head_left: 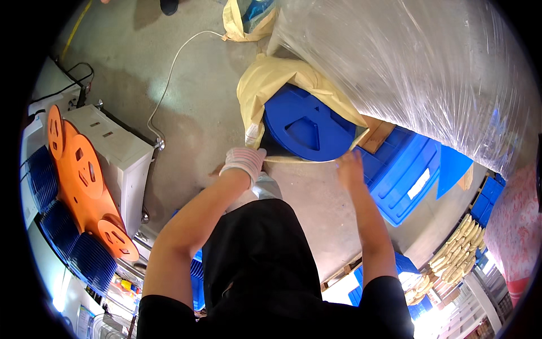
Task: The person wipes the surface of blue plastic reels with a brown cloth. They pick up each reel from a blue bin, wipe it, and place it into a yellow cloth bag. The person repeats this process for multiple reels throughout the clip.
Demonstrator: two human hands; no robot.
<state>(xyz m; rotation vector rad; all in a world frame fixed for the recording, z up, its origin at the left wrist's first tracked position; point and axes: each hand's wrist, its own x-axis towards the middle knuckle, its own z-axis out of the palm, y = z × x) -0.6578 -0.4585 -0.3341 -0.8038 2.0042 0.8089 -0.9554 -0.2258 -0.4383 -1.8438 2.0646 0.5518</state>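
Note:
A pale yellow woven sack [282, 69] stands on the floor in front of me, its mouth spread wide. Inside lies a round blue plastic disc [333, 125] with cut-outs; anything beneath it is hidden. My left hand [244, 161], in a white and pink striped glove, is closed on the near left edge of the mouth. At the near right corner, my bare right hand [350, 166] pinches the same rim. Between the two hands the near edge of the sack is pulled nearly straight.
Right of the sack sit a blue lidded crate [395, 189] and a large film-wrapped stack [395, 56]. Another yellow sack [251, 22] stands beyond. On the left, a white cabinet [113, 133] is beside orange discs [84, 169] and blue stacked discs. A pale cord [175, 62] crosses the floor.

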